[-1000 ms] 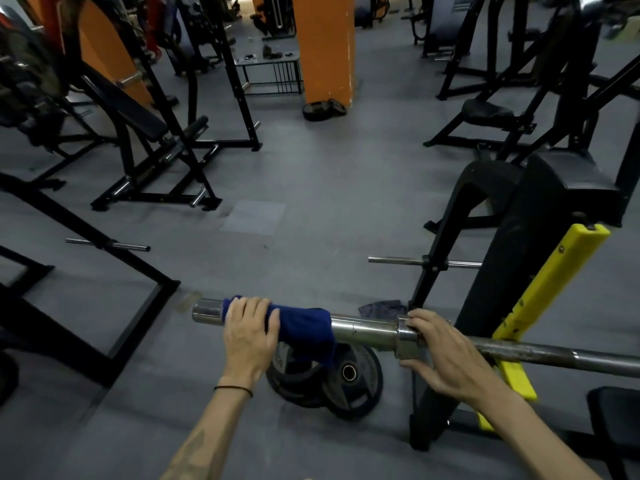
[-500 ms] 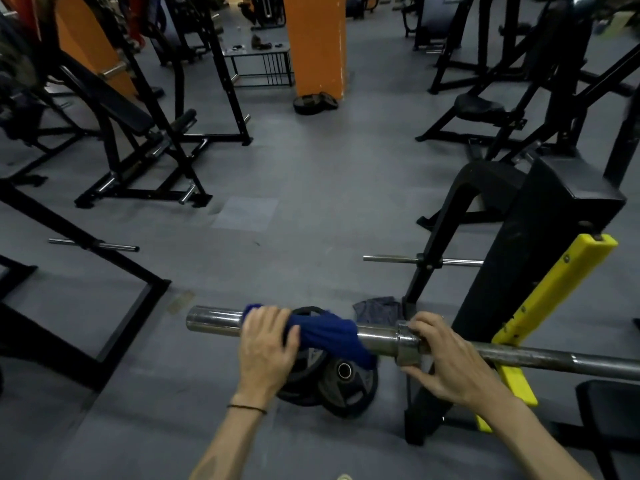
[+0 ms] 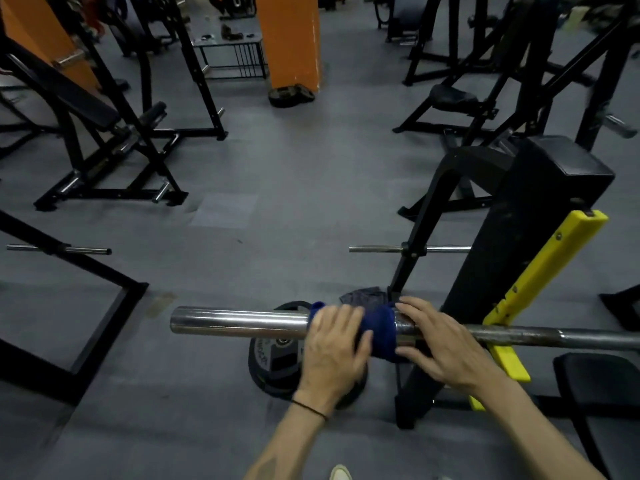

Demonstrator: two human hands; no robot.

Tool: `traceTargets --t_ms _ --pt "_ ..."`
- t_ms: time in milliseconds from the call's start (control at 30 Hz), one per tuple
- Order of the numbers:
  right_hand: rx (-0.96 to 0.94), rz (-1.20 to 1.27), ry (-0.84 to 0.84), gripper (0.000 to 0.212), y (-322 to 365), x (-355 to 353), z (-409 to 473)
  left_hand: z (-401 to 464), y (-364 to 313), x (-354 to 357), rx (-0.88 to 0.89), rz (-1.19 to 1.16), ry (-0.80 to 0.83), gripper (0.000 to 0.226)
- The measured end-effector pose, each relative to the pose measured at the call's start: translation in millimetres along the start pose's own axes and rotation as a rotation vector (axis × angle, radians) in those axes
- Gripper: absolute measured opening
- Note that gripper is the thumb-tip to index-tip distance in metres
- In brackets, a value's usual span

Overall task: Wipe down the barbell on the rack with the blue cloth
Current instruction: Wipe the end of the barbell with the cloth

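The barbell (image 3: 239, 322) lies level across the lower part of the view, its shiny sleeve pointing left and its thinner shaft running right over the rack's yellow hook (image 3: 540, 271). A blue cloth (image 3: 382, 332) is wrapped round the inner end of the sleeve, against the collar. My left hand (image 3: 337, 348) grips the cloth round the sleeve. My right hand (image 3: 440, 341) curls over the bar at the collar, just right of the cloth, fingers partly spread.
Black weight plates (image 3: 273, 358) lie on the grey floor under the sleeve, with a dark rag (image 3: 362, 294) beside them. The black rack upright (image 3: 519, 237) stands to the right, a padded bench (image 3: 602, 379) at the lower right. Other machines and an orange pillar (image 3: 291, 39) stand farther off.
My left hand has slid the blue cloth rightward along the sleeve, from near its free end up to the collar beside my right hand. The bare sleeve now shows on the left.
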State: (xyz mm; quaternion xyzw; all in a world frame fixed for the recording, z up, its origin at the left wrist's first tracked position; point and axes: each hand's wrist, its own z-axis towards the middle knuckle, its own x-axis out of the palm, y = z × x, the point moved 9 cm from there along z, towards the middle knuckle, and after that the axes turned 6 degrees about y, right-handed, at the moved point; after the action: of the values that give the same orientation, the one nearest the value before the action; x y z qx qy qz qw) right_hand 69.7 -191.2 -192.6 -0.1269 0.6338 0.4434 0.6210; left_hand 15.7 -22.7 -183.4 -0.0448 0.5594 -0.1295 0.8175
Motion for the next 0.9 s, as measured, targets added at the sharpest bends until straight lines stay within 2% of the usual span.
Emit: traceTargets --t_ms 67,167,267,300,433,500,633,700,800,900 --pt "-0.033 -0.019 0.002 0.081 4 -3 0 -9 45 -18 -0.073 0.015 -0.063 0.037" --pt "-0.047 -0.025 -0.028 0.078 5 -5 1 -22 96 -38 -0.190 0.082 -0.094 0.038" --pt "-0.045 -0.018 -0.057 0.072 4 -3 -1 -21 90 -36 -0.342 0.101 -0.101 0.035" --pt "-0.037 -0.008 -0.070 0.069 3 -2 -1 -15 72 -29 -0.350 0.087 -0.095 0.034" --pt "0.008 -0.042 -0.102 0.059 3 -6 3 13 -36 6 -0.202 -0.010 -0.060 0.034" --pt "0.031 -0.001 -0.071 0.064 2 -6 3 16 -48 9 -0.195 -0.033 -0.078 0.035" --pt "-0.057 0.056 0.099 0.081 0 0 -4 4 -18 0 -0.004 0.081 0.002 0.037" --pt "-0.065 0.037 0.139 0.087 -3 1 -5 -6 23 -17 -0.058 0.139 -0.069 0.036" --pt "-0.051 0.038 0.064 0.084 -5 -2 -3 -18 73 -40 -0.224 0.201 -0.126 0.037" --pt "-0.083 0.047 -0.016 0.084 3 -5 -4 -4 48 -30 -0.317 0.118 -0.124 0.034"
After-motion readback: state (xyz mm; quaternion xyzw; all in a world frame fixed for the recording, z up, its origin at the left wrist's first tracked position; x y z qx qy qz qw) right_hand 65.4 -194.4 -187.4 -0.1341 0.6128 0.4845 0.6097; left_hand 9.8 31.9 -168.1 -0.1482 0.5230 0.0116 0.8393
